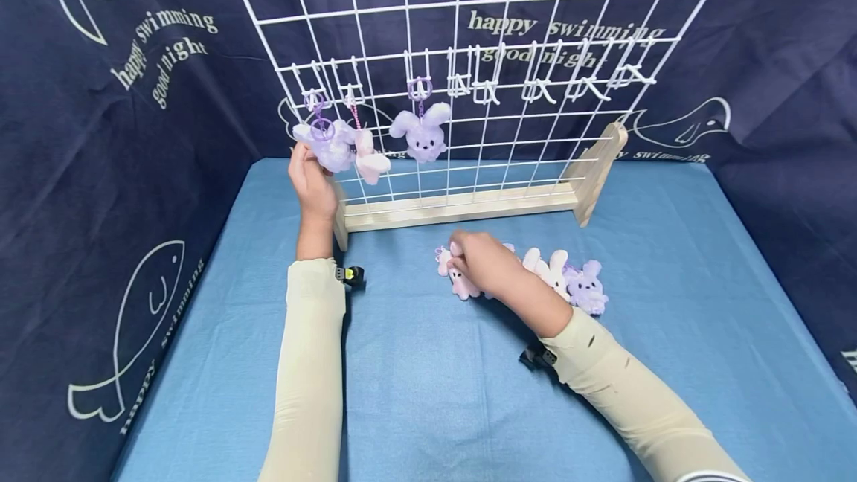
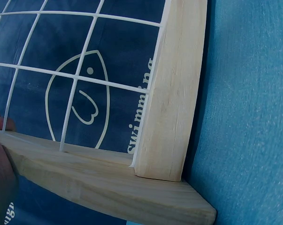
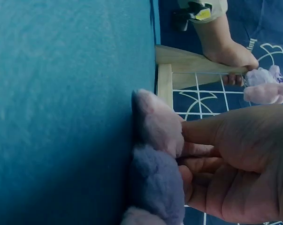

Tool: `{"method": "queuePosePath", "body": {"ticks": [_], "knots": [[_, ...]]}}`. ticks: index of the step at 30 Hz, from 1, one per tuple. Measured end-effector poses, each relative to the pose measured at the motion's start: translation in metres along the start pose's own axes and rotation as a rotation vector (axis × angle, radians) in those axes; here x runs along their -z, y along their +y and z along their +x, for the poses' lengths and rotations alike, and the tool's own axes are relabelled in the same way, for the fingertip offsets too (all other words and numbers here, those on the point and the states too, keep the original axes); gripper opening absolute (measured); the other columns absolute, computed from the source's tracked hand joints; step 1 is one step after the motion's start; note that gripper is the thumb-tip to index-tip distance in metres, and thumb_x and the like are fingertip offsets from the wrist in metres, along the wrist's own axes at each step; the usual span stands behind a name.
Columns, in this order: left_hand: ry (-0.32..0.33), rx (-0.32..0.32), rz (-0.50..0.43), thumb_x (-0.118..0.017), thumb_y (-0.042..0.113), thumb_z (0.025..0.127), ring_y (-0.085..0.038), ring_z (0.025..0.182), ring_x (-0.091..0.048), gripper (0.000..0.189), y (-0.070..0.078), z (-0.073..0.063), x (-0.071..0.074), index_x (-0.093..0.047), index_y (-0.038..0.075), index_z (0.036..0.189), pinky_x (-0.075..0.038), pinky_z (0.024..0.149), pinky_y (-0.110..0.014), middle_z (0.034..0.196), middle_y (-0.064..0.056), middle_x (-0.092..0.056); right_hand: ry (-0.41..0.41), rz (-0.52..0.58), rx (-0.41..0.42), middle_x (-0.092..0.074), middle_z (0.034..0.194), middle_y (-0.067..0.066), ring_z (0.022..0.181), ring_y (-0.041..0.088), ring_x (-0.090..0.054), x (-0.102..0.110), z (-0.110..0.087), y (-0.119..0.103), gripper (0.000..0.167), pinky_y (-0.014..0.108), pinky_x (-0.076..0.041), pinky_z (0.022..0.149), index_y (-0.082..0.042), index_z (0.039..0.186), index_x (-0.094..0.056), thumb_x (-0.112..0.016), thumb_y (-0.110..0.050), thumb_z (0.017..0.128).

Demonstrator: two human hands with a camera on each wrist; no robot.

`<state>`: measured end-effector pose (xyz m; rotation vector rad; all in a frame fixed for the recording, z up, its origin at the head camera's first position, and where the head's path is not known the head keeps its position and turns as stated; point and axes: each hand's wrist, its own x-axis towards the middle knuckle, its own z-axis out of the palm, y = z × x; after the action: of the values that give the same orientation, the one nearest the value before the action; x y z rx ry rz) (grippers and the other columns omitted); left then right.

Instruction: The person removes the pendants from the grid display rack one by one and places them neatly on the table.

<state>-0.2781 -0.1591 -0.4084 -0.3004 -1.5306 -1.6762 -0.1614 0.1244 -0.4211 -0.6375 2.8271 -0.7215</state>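
My left hand (image 1: 315, 188) grips the wooden upright (image 3: 188, 60) at the left end of the white wire rack (image 1: 469, 3). Beside it hangs a lilac plush bunny keychain (image 1: 338, 155), then a pink plush keychain (image 1: 372, 164) and another lilac bunny (image 1: 425, 141), each on a hook. Over the row of plush toys on the table, my right hand (image 1: 492, 262) pinches a pink plush bunny keychain (image 3: 157, 122) between thumb and fingers. A white plush bunny (image 1: 552, 271) and a lilac one (image 1: 586, 288) lie to its right. The hand and forearm partly cover the row.
Several white hooks (image 1: 537, 90) continue along the rack to the right. The rack stands on a wooden base bar (image 1: 462, 208) at the back of the blue-covered table (image 1: 428, 393). Dark blue printed cloth (image 1: 134, 192) surrounds the table at the back and sides.
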Motion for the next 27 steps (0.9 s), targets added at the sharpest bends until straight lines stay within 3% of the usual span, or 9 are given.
{"method": "queuePosePath", "body": {"ticks": [4, 10, 16, 24, 27], "knots": [[-0.001, -0.001, -0.007, -0.030, 0.001, 0.107, -0.002, 0.057, -0.042, 0.044, 0.0015, 0.0003, -0.0001, -0.052, 0.025, 0.077, -0.035, 0.053, -0.017, 0.075, 0.006, -0.048, 0.030, -0.045, 0.002, -0.070, 0.097, 0.011, 0.087, 0.024, -0.067, -0.0018, -0.0008, -0.0029, 0.014, 0.045, -0.058, 0.077, -0.005, 0.108, -0.067, -0.071, -0.016, 0.100], [-0.006, 0.009, -0.009, -0.031, 0.002, 0.107, -0.003, 0.057, -0.042, 0.042, 0.0045, -0.0002, -0.0007, -0.052, 0.024, 0.077, -0.035, 0.053, -0.018, 0.076, 0.006, -0.048, 0.016, -0.095, -0.015, -0.071, 0.122, 0.021, 0.115, 0.036, -0.070, 0.0007, -0.0019, -0.0038, 0.032, 0.052, -0.059, 0.096, 0.002, 0.130, -0.066, -0.068, -0.013, 0.101], [-0.003, 0.008, 0.001, -0.033, 0.003, 0.107, -0.003, 0.057, -0.043, 0.040, 0.0023, -0.0003, 0.0002, -0.053, 0.023, 0.078, -0.036, 0.053, -0.018, 0.075, 0.006, -0.049, -0.034, -0.081, -0.054, -0.061, 0.145, 0.028, 0.135, 0.043, -0.061, 0.0036, -0.0021, -0.0037, 0.045, 0.054, -0.053, 0.112, 0.007, 0.148, -0.053, -0.057, -0.007, 0.105], [0.003, 0.002, -0.006, -0.035, 0.006, 0.106, -0.002, 0.057, -0.043, 0.037, -0.0002, -0.0003, 0.0010, -0.054, 0.023, 0.078, -0.036, 0.054, -0.017, 0.076, 0.006, -0.049, -0.032, -0.140, -0.083, -0.062, 0.144, 0.025, 0.130, 0.042, -0.065, 0.0069, -0.0047, -0.0055, 0.046, 0.056, -0.056, 0.105, 0.001, 0.150, -0.054, -0.059, -0.010, 0.105], [0.001, 0.006, -0.009, -0.035, 0.005, 0.106, -0.002, 0.057, -0.042, 0.037, 0.0004, -0.0004, 0.0005, -0.054, 0.023, 0.079, -0.036, 0.054, -0.017, 0.076, 0.007, -0.049, -0.011, -0.159, -0.081, -0.060, 0.143, 0.024, 0.121, 0.041, -0.069, 0.0071, -0.0052, -0.0042, 0.048, 0.056, -0.058, 0.100, -0.001, 0.149, -0.056, -0.063, -0.015, 0.103]]}}
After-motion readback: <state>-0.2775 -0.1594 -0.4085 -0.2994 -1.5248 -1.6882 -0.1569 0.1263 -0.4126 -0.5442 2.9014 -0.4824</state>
